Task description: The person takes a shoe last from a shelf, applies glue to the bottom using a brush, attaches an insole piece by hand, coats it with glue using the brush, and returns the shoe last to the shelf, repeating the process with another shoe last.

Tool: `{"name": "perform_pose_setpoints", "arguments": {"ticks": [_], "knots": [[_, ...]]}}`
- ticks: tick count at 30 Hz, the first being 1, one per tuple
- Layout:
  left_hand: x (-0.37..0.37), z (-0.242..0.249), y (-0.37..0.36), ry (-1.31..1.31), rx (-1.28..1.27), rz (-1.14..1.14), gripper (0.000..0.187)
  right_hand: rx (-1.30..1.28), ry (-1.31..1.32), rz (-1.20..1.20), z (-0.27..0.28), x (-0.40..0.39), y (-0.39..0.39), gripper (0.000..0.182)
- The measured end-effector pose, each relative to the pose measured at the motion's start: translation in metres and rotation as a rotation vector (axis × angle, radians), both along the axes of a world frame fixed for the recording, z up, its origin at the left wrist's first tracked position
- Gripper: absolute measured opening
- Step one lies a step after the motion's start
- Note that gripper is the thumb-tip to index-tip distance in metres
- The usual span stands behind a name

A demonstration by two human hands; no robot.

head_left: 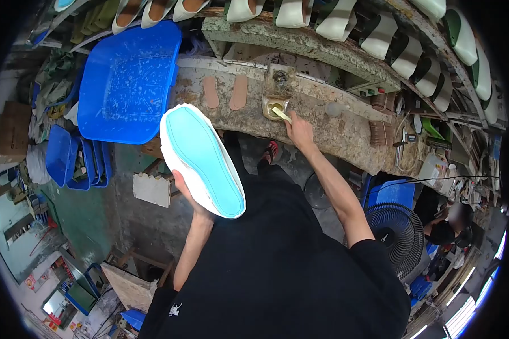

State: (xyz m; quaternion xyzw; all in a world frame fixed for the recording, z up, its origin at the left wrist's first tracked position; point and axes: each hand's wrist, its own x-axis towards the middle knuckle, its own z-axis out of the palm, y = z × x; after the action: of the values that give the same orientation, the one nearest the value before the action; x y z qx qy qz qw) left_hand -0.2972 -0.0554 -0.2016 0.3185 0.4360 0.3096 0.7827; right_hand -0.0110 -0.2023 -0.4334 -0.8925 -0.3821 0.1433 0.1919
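Note:
My left hand [188, 192] holds a white shoe upper [234, 175] with its light blue sole side [201, 150] turned up, fingers mostly hidden beneath it. Over the workbench [328, 138], my right hand [300, 131] is closed on a small pale brush or spatula [281, 114]. The tool's tip reaches into a small glue container [272, 107] near the bench's front edge. Several tan insole pieces [211, 92] lie on the bench to the left of the container.
A large blue bin [127, 85] stands at the left of the bench. White shoes [379, 37] line racks above and right. A black fan [395, 237] stands at the right, and another person [449, 229] is beyond it.

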Motion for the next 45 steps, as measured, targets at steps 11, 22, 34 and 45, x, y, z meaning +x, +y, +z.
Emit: {"name": "perform_pose_setpoints", "arguments": {"ticks": [11, 22, 34, 45], "knots": [[-0.002, 0.009, 0.018, 0.195, 0.036, -0.119, 0.111, 0.004, -0.129, 0.000, -0.030, 0.000, 0.017, 0.014], [0.006, 0.009, 0.031, 0.218, 0.022, -0.211, 0.115, 0.087, -0.007, 0.074, -0.021, -0.004, 0.015, 0.014], [0.003, 0.014, 0.014, 0.221, 0.071, -0.155, 0.110, 0.365, 0.794, -0.287, -0.037, -0.024, -0.004, 0.015], [0.009, -0.009, -0.016, 0.038, 0.050, -0.175, 0.107, 0.778, 1.748, -0.367, 0.114, -0.009, -0.039, 0.015]]}}
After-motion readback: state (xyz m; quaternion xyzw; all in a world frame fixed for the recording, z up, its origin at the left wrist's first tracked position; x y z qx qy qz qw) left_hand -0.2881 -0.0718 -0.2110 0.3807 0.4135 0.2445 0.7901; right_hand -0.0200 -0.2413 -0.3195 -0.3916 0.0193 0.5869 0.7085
